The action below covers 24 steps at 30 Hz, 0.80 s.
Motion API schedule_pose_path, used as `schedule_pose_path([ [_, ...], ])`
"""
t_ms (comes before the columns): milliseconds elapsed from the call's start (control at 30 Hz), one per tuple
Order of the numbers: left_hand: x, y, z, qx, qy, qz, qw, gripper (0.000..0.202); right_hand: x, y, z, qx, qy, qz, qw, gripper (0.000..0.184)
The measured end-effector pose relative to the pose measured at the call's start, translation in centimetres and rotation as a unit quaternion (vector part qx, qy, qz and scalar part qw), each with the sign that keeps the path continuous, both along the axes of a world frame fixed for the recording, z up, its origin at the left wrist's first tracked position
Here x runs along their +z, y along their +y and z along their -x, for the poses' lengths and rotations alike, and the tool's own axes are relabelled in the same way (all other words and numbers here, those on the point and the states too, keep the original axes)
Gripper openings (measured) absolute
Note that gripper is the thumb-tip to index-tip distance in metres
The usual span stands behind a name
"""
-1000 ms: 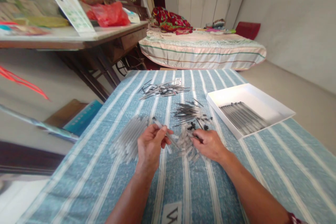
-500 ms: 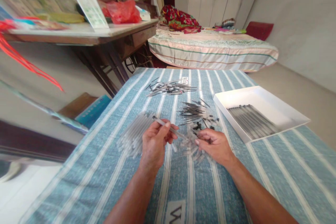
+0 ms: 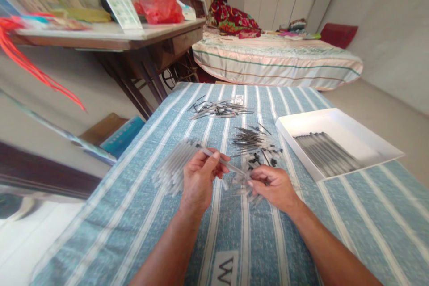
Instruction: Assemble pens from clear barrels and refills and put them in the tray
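My left hand [image 3: 201, 178] is closed around a pen [image 3: 219, 159] with a clear barrel and a dark end, slanting down to the right. My right hand [image 3: 276, 187] pinches a small clear pen part at the pen's lower right end; the fingers partly hide it. Beneath the right fingers lies a loose heap of small clear pieces [image 3: 244, 192]. Clear pen barrels [image 3: 169, 170] lie side by side left of and partly behind my left hand. Beyond the hands is a bunch of dark, thin refills [image 3: 248, 139], with small black pieces [image 3: 256, 159] nearer me.
A white open box [image 3: 301, 158] on the right holds a row of pens [image 3: 323, 152]. Another pile of thin dark and clear parts [image 3: 221, 108] lies toward the far edge of the striped tablecloth [image 3: 161, 241]. A side table [image 3: 120, 44] and a bed [image 3: 278, 60] stand beyond.
The view has shifted slightly. The pen's lower right end now meets my right fingertips more closely; my left hand keeps its grip on the pen.
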<state>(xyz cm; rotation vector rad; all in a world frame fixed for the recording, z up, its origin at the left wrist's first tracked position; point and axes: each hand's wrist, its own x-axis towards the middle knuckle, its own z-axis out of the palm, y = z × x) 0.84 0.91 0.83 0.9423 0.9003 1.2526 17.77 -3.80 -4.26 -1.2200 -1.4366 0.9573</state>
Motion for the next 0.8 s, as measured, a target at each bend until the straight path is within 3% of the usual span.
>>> schedule_pose_path([
  [567,-0.5,-0.17,-0.38,-0.038,-0.002,0.023,0.999,0.012,-0.16,0.05,0.14,-0.018,0.034,-0.012,0.999,0.005],
  [800,-0.57,0.05,-0.36,-0.048,-0.015,0.053,0.997,0.014,-0.28,0.07,-0.07,-0.026,0.002,-0.043,0.999,0.009],
])
